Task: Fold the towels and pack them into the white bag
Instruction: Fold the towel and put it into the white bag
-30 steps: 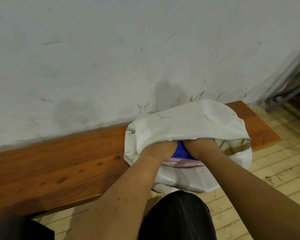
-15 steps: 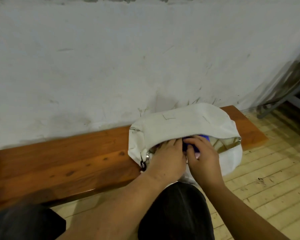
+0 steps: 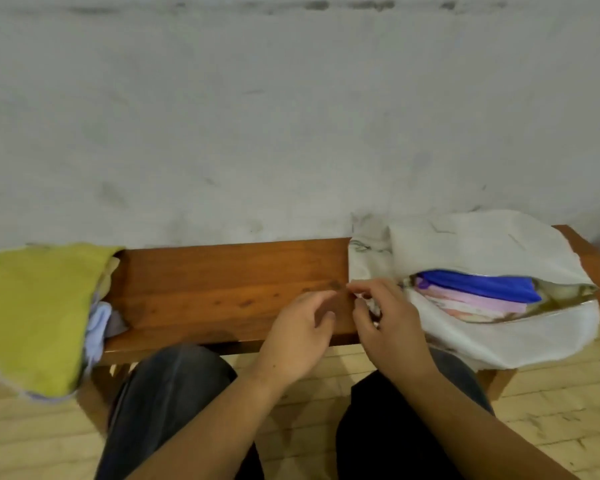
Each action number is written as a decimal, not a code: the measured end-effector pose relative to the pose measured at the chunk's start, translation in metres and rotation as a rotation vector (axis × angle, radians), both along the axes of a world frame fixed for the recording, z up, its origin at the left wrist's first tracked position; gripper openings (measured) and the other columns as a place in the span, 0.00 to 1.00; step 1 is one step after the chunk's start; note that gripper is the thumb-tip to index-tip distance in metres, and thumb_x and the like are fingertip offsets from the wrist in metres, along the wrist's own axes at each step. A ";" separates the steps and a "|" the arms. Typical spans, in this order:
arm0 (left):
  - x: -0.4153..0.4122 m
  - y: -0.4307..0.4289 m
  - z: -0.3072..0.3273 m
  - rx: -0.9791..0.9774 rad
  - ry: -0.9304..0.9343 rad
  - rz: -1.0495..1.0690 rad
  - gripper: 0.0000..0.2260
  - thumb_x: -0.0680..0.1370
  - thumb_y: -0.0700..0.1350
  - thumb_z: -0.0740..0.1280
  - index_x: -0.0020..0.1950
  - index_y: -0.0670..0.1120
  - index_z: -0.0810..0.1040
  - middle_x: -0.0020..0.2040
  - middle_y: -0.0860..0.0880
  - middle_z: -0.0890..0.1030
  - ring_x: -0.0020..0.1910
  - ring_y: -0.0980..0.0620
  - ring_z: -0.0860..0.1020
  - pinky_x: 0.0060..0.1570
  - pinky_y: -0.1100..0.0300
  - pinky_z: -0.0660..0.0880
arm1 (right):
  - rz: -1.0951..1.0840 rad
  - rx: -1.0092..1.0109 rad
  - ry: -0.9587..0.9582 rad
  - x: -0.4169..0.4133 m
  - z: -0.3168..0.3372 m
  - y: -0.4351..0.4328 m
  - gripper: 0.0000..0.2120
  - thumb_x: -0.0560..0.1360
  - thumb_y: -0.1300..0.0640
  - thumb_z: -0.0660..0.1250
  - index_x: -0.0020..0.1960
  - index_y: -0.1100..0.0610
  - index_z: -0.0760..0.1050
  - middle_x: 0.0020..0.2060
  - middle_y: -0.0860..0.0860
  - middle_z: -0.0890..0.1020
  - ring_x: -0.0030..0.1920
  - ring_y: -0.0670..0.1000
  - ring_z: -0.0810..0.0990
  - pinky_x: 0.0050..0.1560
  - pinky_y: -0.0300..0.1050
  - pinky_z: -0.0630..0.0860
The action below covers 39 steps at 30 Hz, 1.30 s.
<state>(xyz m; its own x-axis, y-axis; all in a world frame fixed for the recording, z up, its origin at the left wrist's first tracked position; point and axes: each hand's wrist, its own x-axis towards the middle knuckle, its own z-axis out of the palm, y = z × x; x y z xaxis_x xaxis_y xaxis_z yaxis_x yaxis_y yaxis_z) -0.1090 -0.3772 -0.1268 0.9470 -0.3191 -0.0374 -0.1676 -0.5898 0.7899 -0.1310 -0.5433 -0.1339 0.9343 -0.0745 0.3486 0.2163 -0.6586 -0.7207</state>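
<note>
The white bag lies on the right end of the wooden bench with its zipper mouth gaping. Inside it show a folded blue towel and folded pink towels beneath it. My right hand is at the bag's left end, its curled fingers pinching the fabric by the zipper. My left hand hovers just left of it over the bench's front edge, fingers loosely curled and holding nothing. A yellow-green towel lies on a heap of pale blue and lavender cloths at the bench's left end.
A scuffed white wall stands right behind the bench. My knees in dark trousers press close to the bench's front edge, above a pale wooden plank floor. Bare wood shows between the towel heap and the bag.
Both hands have come out of the bag's mouth and moved to its left end. The view has swung left, bringing the yellow-green towel heap into sight.
</note>
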 end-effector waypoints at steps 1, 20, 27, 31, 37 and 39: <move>0.000 0.018 -0.005 0.014 0.038 0.022 0.18 0.84 0.50 0.62 0.74 0.55 0.72 0.69 0.60 0.74 0.66 0.65 0.71 0.67 0.68 0.68 | 0.019 0.005 0.000 0.004 -0.005 0.012 0.11 0.79 0.61 0.66 0.58 0.48 0.78 0.52 0.40 0.79 0.54 0.38 0.77 0.53 0.29 0.73; 0.071 0.332 -0.021 0.521 -0.024 0.979 0.31 0.73 0.53 0.75 0.71 0.45 0.70 0.67 0.39 0.67 0.67 0.35 0.65 0.60 0.40 0.70 | 0.433 -0.082 0.503 0.051 -0.045 0.133 0.17 0.83 0.54 0.64 0.68 0.39 0.70 0.45 0.33 0.81 0.45 0.39 0.82 0.49 0.39 0.79; 0.086 0.335 -0.021 0.515 0.033 0.936 0.04 0.74 0.49 0.70 0.39 0.55 0.80 0.47 0.49 0.81 0.50 0.40 0.76 0.48 0.46 0.79 | 0.358 -0.077 0.537 0.054 -0.049 0.130 0.14 0.82 0.54 0.65 0.64 0.40 0.72 0.40 0.41 0.84 0.38 0.43 0.82 0.44 0.42 0.81; 0.089 0.332 -0.017 0.520 0.054 0.963 0.04 0.74 0.50 0.69 0.40 0.53 0.80 0.47 0.46 0.82 0.49 0.39 0.76 0.50 0.46 0.77 | 0.350 -0.062 0.514 0.053 -0.051 0.131 0.14 0.82 0.53 0.65 0.65 0.40 0.73 0.40 0.42 0.84 0.39 0.44 0.83 0.46 0.47 0.82; 0.091 0.322 -0.024 0.669 0.207 0.852 0.22 0.71 0.54 0.77 0.61 0.53 0.72 0.66 0.41 0.66 0.67 0.36 0.65 0.61 0.39 0.67 | 0.353 -0.037 0.494 0.050 -0.052 0.129 0.11 0.82 0.55 0.65 0.62 0.42 0.76 0.38 0.43 0.83 0.38 0.43 0.82 0.45 0.45 0.81; 0.092 0.329 -0.027 0.666 0.174 0.862 0.15 0.72 0.50 0.76 0.55 0.52 0.76 0.63 0.42 0.71 0.63 0.36 0.70 0.58 0.40 0.72 | 0.349 -0.034 0.495 0.049 -0.052 0.128 0.11 0.82 0.55 0.65 0.62 0.43 0.76 0.38 0.44 0.83 0.38 0.43 0.82 0.43 0.41 0.80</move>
<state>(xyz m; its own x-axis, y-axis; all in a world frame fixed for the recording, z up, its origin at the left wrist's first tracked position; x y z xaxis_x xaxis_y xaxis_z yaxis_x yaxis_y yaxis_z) -0.0166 -0.0482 -0.1538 0.8074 0.5795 -0.1107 0.5874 -0.7719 0.2430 -0.0822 -0.4153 -0.1857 0.9534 0.2688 -0.1369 0.0678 -0.6333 -0.7710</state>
